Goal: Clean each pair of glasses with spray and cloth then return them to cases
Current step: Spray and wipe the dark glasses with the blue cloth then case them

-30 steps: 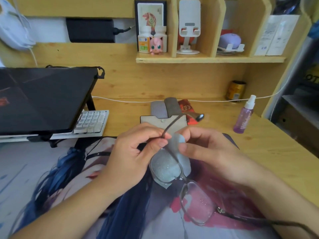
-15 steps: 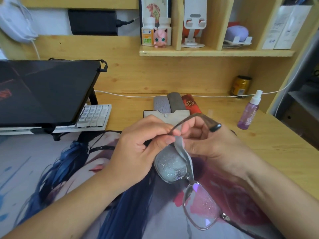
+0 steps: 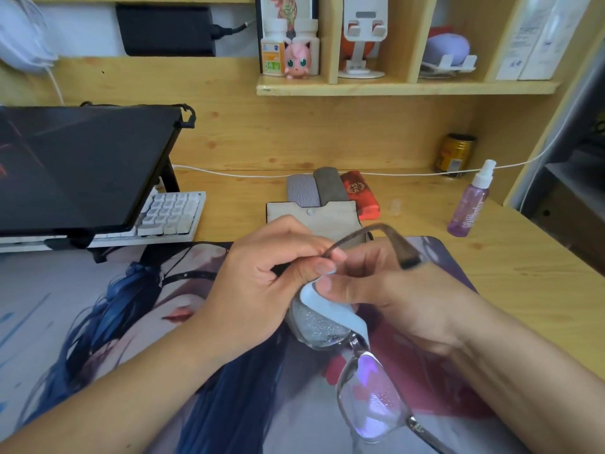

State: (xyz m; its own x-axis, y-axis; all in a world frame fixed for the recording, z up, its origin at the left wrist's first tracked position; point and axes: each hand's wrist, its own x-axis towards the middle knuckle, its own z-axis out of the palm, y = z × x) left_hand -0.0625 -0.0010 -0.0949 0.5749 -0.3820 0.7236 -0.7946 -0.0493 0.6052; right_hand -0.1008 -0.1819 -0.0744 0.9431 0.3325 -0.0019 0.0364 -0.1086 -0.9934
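The left hand (image 3: 258,290) pinches the glasses (image 3: 353,352) at the temple hinge; the right hand (image 3: 402,296) fingers (image 3: 337,286) pinch the cloth (image 3: 330,309) over the upper lens.

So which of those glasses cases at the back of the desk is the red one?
The red case is the rightmost of the row, beside the dark grey case; the light grey case lies furthest left, and the beige case sits in front.

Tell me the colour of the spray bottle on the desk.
The spray bottle is translucent purple with a white nozzle, seen in the head view.
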